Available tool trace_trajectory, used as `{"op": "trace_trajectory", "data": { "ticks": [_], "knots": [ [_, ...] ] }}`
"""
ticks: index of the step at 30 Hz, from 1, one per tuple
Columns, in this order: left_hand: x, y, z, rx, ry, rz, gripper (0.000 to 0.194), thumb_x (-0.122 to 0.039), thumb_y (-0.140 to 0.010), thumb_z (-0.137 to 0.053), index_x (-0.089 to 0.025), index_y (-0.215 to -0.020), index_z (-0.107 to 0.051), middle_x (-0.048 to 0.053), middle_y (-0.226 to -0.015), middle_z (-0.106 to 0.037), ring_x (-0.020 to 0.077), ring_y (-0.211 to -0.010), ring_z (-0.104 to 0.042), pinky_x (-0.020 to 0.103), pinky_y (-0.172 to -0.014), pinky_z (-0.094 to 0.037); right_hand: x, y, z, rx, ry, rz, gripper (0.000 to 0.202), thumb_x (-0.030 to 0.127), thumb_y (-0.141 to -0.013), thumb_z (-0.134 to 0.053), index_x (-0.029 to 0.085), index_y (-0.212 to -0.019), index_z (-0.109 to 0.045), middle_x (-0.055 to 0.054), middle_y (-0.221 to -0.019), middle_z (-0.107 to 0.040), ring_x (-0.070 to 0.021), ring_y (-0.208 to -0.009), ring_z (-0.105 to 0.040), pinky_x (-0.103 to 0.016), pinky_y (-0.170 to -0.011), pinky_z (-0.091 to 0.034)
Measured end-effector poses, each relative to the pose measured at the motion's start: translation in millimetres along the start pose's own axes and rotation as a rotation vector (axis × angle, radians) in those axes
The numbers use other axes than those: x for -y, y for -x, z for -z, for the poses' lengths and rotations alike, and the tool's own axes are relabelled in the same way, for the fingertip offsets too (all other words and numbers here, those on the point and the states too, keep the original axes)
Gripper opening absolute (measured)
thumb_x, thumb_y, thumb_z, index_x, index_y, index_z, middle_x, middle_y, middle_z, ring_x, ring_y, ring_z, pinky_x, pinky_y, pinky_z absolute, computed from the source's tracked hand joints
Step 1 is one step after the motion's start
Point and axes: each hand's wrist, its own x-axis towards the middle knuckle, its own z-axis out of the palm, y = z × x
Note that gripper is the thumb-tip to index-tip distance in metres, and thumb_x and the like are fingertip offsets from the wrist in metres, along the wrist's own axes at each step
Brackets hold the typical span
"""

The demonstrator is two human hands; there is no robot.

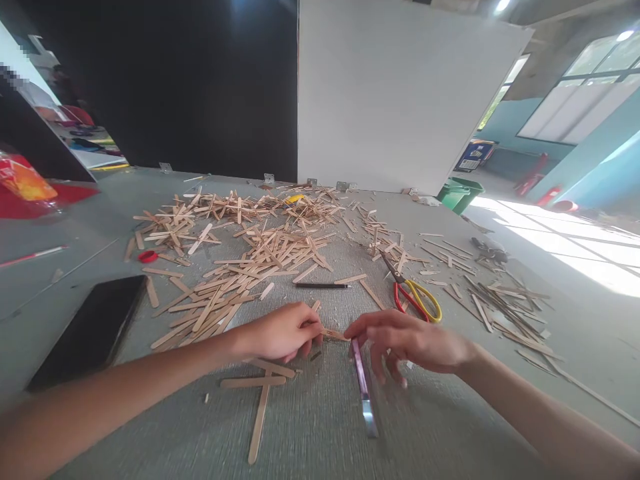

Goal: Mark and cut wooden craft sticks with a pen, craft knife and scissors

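Note:
My left hand (289, 333) is closed in a pinch on a short wooden craft stick (334, 334) over the table. At the stick's other end is the index fingertip of my right hand (413, 339), whose other fingers are loosely bent and apart. A slim purple tool with a shiny metal end (361, 380) lies right under those fingers; whether they touch it I cannot tell. Below my left hand, a few craft sticks (259, 423) lie crossed. Beyond my hands is a black pen (321, 286). Red-and-yellow-handled scissors (420, 300) lie past my right hand.
A large heap of craft sticks (280, 250) spreads across the table's middle. A black phone-like slab (95, 327) lies at left, near a red ring (147, 257). Thin split strips (505, 313) lie at right. Black (210, 87) and white (395, 93) panels stand behind.

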Motion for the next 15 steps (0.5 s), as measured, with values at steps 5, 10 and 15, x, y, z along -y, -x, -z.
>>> {"op": "trace_trajectory", "data": {
  "ticks": [5, 10, 15],
  "knots": [
    [-7.6, 2.2, 5.5, -0.082, 0.013, -0.028, 0.034, -0.044, -0.1, -0.045, -0.018, -0.084, -0.06, -0.001, -0.062, -0.06, 0.0106, -0.042, -0.048, 0.022, -0.041, -0.035, -8.6, -7.5, -14.7, -0.416, 0.319, 0.092, 0.025, 0.015, -0.084, -0.069, 0.023, -0.088, -0.046, 0.003, -0.08, -0.062, -0.0116, -0.066, -0.058, -0.022, -0.055, -0.048],
    [-37.8, 30.7, 14.9, -0.433, 0.037, -0.213, 0.035, -0.042, -0.108, -0.037, -0.02, -0.087, -0.055, -0.006, -0.06, -0.048, 0.0095, -0.05, -0.043, 0.02, -0.048, -0.037, 4.6, -1.9, -23.0, -0.651, 0.457, 0.304, 0.017, 0.024, -0.093, -0.064, 0.024, -0.09, -0.047, 0.0, -0.085, -0.064, -0.0142, -0.074, -0.06, -0.027, -0.064, -0.052],
    [-55.9, 61.9, -1.2, -0.43, 0.168, -0.279, 0.037, -0.047, -0.109, -0.041, -0.022, -0.09, -0.061, -0.007, -0.056, -0.046, 0.0101, -0.05, -0.042, 0.019, -0.049, -0.038, 24.6, 20.1, -34.4, -0.779, 0.658, 0.414, 0.009, 0.03, -0.1, -0.061, 0.025, -0.092, -0.062, -0.001, -0.083, -0.073, -0.0169, -0.069, -0.068, -0.028, -0.058, -0.054]
  ]
}}
